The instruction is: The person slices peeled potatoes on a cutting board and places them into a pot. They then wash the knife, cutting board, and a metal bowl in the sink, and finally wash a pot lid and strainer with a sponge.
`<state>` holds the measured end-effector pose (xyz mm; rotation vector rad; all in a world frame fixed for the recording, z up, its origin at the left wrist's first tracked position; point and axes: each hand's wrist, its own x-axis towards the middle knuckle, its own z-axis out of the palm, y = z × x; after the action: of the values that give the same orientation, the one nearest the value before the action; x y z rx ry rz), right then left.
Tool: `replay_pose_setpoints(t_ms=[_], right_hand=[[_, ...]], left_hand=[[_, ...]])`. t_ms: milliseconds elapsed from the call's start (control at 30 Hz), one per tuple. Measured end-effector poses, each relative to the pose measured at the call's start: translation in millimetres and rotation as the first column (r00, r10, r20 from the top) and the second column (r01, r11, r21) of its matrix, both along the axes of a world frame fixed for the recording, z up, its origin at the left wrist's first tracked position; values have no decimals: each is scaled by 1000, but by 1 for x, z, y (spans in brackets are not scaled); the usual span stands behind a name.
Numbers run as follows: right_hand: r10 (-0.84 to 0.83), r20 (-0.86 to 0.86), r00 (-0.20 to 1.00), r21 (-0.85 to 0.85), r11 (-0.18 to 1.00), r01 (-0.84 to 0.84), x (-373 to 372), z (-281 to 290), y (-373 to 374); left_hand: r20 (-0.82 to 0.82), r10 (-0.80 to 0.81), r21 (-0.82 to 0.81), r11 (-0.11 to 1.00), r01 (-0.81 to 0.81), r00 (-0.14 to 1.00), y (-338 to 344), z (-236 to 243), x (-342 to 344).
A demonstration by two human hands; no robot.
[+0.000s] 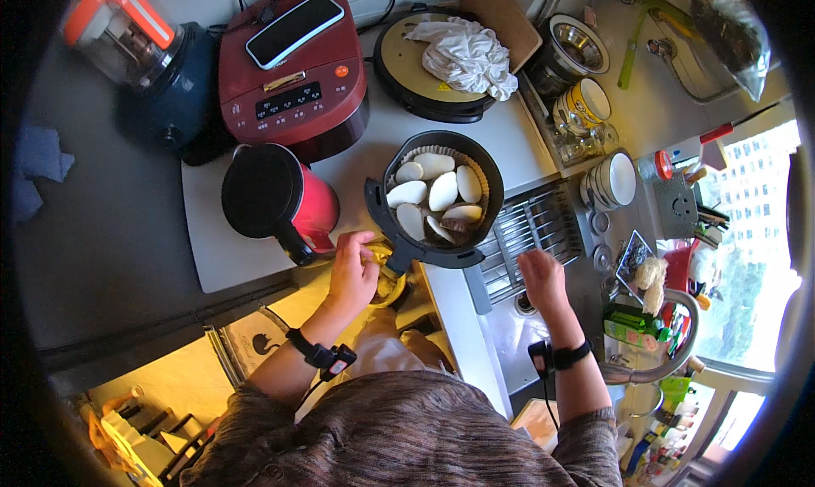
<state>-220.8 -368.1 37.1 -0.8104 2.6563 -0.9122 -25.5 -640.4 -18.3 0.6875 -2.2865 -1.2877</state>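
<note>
A black air fryer basket (495, 190) stands on the counter in front of me, its handle side toward my body. Inside it, a pleated paper liner (482, 174) holds several white oval slices (442, 191); one near the front right has a brownish patch. My left hand (355, 269) is by the basket's near left side, fingers bent together beside a crinkled yellow thing (379, 253). What those fingers hold, if anything, I cannot make out. Over the sink edge, right of the basket, my right hand (543, 279) is curled closed; its inside is hidden.
A red kettle (318, 202) stands left of the basket. Behind are a red rice cooker (293, 105) with a phone (295, 31) on its lid, and a round electric griddle (399, 67) under a white cloth (467, 54). A metal rack (531, 232) and curved faucet (679, 334) are right.
</note>
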Motion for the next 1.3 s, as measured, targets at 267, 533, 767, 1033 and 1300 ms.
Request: replay_pose_setpoints(t_ms=[267,533,767,1033,1300], right_hand=[[-199,191,961,22,980,199,73,-19,71],[-263,230,937,48,965,259,101,-18,87],[-261,272,926,-11,962,274,120,-17,99],[-164,178,970,-42,984,174,127,-15,140],[-90,168,982,-122,986,111,150,-3,173]], left_hand=[[416,-417,418,877,237,808,-7,-29,-11],[222,-661,914,397,84,716,-21,3,-42],[130,-650,912,375,166,749,-5,-11,-31],[50,-595,914,350,203,803,53,-9,24],[91,-581,922,357,152,809,103,30,136]])
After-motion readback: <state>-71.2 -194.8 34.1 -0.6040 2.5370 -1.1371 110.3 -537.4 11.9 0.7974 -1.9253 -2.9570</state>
